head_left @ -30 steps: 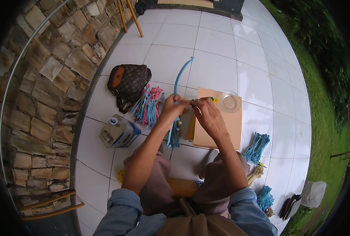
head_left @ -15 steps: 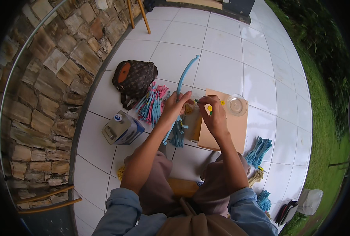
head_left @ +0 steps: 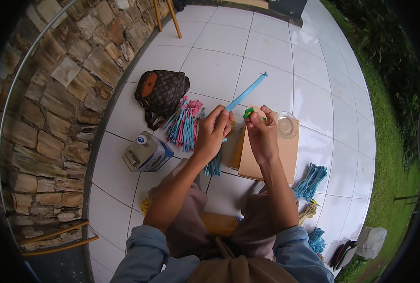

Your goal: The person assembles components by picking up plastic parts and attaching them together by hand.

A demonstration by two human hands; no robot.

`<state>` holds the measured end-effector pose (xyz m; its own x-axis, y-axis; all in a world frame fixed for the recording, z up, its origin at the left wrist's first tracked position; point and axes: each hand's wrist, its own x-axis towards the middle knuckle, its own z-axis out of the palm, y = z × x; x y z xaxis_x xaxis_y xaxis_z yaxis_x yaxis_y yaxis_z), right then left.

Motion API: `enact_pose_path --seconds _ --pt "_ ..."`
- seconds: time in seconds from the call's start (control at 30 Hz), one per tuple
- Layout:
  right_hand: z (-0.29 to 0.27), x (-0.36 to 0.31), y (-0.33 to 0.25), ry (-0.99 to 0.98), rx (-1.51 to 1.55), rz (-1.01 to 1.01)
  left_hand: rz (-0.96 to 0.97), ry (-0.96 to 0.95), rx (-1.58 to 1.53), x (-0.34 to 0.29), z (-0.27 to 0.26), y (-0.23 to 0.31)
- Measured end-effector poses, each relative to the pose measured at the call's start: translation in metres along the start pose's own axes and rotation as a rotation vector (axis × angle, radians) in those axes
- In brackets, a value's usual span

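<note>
My left hand (head_left: 212, 132) is closed around a light blue fabric strap (head_left: 246, 94), whose knotted end points up and to the right. Its lower part is mostly hidden by the hand. Between the fingertips of my right hand (head_left: 264, 137) is a small green flower-shaped piece (head_left: 249, 113), close to the strap but apart from it. Both hands are raised over the near floor, the right one above a tan cardboard box (head_left: 271, 162). A round clear plastic dish (head_left: 286, 126) sits on the box beside my right hand.
Pink and blue straps (head_left: 184, 125) lie in a bundle at left, near a brown backpack (head_left: 163, 94) and a metal can (head_left: 146, 153). Blue straps (head_left: 213, 165) lie below my left hand. More blue bundles (head_left: 311, 181) and a beige bundle (head_left: 308, 213) are at right.
The strap has swung over to the right and its tip is lower. My right hand has turned and lifted slightly, bringing the green flower piece into plain sight.
</note>
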<state>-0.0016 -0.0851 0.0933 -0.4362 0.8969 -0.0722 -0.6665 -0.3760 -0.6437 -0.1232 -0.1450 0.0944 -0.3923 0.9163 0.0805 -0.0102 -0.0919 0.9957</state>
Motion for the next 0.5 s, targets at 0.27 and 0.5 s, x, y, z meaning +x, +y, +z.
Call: enact_pose_path --seconds 0.27,0.5 --pt "0.007 -0.0028 0.0063 0.035 0.013 0.029 0.089 -0.001 0.165 -0.0049 0.0054 0.004" --pt "0.0091 -0.0006 0.0093 0.008 -0.022 -0.037 0.19 0.025 0.315 -0.0054 0.0068 0.0023"
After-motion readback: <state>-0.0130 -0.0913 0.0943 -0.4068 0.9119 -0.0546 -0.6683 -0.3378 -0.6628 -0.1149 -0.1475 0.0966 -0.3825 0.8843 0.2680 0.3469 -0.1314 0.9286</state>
